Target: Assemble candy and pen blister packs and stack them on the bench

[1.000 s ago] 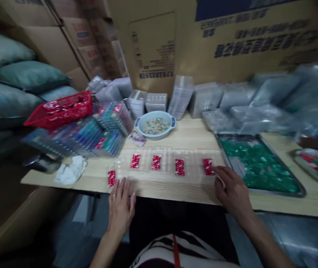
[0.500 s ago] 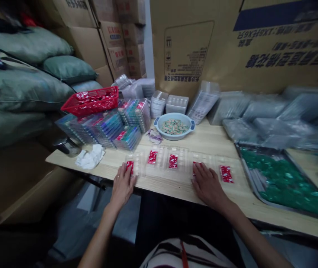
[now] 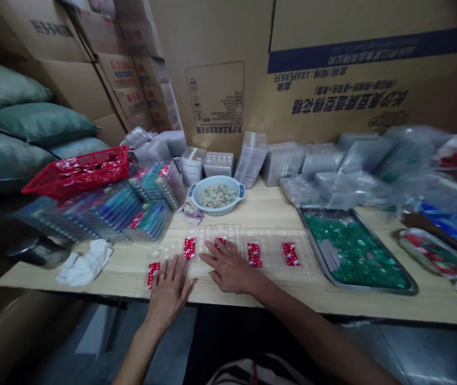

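Several clear plastic trays [image 3: 236,233] lie in a row on the wooden table, each with a red packet printed in white. My left hand [image 3: 168,294] is open at the left end. Its fingertips touch or cover the edge of the leftmost red packet [image 3: 153,271]. Palm down and fingers spread, my right hand [image 3: 231,268] reaches over the middle red packet [image 3: 221,242], which it partly hides. Between the hands lies another red packet [image 3: 189,247]. Two more, a red packet [image 3: 254,254] and the rightmost red packet [image 3: 291,253], sit right of my right hand.
A blue bowl [image 3: 196,199] of small packets stands behind the trays. At left, a red basket [image 3: 39,184] rests on stacked filled trays [image 3: 103,211], near crumpled tissue [image 3: 84,262]. A metal tray [image 3: 410,286] of green packets is at right. Empty tray stacks [image 3: 284,163] line the back.
The view has turned to the right. My right hand has moved left from the fourth red packet to the middle one. My left hand stays at the leftmost packet.
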A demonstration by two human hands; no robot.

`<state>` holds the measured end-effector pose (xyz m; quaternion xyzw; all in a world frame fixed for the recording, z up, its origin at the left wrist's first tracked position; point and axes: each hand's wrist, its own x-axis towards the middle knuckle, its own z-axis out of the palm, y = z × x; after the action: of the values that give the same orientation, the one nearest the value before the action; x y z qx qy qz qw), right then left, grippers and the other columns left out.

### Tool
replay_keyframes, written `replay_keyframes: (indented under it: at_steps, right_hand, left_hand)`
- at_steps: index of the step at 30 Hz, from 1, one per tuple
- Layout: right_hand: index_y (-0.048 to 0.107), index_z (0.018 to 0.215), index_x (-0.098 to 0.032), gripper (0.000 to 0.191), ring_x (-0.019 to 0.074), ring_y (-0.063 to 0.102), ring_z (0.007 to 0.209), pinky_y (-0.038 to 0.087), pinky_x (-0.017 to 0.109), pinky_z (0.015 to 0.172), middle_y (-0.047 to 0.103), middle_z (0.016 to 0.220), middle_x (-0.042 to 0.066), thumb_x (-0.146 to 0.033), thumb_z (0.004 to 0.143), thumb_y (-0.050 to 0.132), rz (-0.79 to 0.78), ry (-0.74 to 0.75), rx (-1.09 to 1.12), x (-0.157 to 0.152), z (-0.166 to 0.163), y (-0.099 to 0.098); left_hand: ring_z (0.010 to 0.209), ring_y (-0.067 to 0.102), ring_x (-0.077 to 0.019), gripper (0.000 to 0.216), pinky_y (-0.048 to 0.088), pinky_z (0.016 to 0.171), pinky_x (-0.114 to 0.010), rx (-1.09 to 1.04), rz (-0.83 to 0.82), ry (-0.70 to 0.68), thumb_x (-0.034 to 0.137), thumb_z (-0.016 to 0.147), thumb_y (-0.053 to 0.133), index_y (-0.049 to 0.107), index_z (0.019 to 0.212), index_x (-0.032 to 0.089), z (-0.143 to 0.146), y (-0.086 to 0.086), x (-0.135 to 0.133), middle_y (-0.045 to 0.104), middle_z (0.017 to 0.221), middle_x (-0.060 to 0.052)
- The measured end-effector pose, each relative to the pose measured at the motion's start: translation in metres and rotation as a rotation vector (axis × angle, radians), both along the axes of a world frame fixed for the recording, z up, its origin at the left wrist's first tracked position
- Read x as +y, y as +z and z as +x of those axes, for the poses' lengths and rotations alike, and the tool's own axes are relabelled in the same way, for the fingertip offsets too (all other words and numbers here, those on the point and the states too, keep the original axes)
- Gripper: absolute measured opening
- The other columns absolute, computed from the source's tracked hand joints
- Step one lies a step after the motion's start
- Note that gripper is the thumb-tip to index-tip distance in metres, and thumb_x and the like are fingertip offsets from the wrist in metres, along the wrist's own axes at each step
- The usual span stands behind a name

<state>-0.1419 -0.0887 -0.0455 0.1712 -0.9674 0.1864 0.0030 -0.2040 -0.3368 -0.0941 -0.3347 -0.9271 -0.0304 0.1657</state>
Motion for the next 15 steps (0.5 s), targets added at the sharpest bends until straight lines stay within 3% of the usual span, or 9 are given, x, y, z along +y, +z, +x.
replay_keyframes:
  at_steps: [4, 7, 11, 15]
  right_hand:
    - [0.047, 0.149, -0.02, 0.051, 0.0364, 0.025, 0.151, 0.022, 0.061, 0.12, 0.035, 0.162, 0.015, -0.03, 0.099, 0.046, -0.01, 0.056, -0.017, -0.001, 0.001, -0.003]
    - [0.052, 0.144, -0.02, 0.047, 0.0357, 0.03, 0.149, 0.023, 0.059, 0.12, 0.038, 0.16, 0.014, -0.029, 0.098, 0.048, -0.025, 0.087, -0.005, -0.001, 0.01, -0.006]
    - [0.053, 0.142, -0.02, 0.046, 0.0368, 0.03, 0.149, 0.023, 0.059, 0.12, 0.039, 0.159, 0.016, -0.03, 0.097, 0.05, -0.044, 0.092, -0.011, -0.01, 0.02, -0.002]
    - [0.039, 0.153, -0.022, 0.054, 0.0324, 0.027, 0.151, 0.023, 0.056, 0.121, 0.03, 0.164, 0.016, -0.033, 0.101, 0.044, -0.068, 0.021, 0.013, -0.002, 0.036, 0.02]
  left_hand:
    - [0.14, 0.049, -0.0307, 0.059, 0.043, 0.111, -0.048, -0.028, 0.013, -0.112, 0.048, 0.101, 0.045, 0.043, 0.153, 0.019, 0.004, 0.006, -0.025, 0.052, 0.151, -0.016]
    - [0.139, 0.05, -0.028, 0.057, 0.044, 0.111, -0.044, -0.031, -0.014, -0.17, 0.046, 0.102, 0.045, 0.045, 0.151, 0.017, 0.001, 0.014, -0.037, 0.052, 0.151, -0.016]
    - [0.14, 0.049, -0.0301, 0.052, 0.045, 0.11, -0.046, -0.033, -0.038, -0.17, 0.045, 0.102, 0.044, 0.051, 0.148, 0.02, -0.01, 0.013, -0.032, 0.052, 0.151, -0.016]
    - [0.136, 0.052, -0.0346, 0.049, 0.045, 0.108, -0.053, 0.034, 0.075, -0.164, 0.043, 0.101, 0.044, 0.055, 0.144, 0.023, -0.011, 0.01, -0.014, 0.057, 0.146, -0.017]
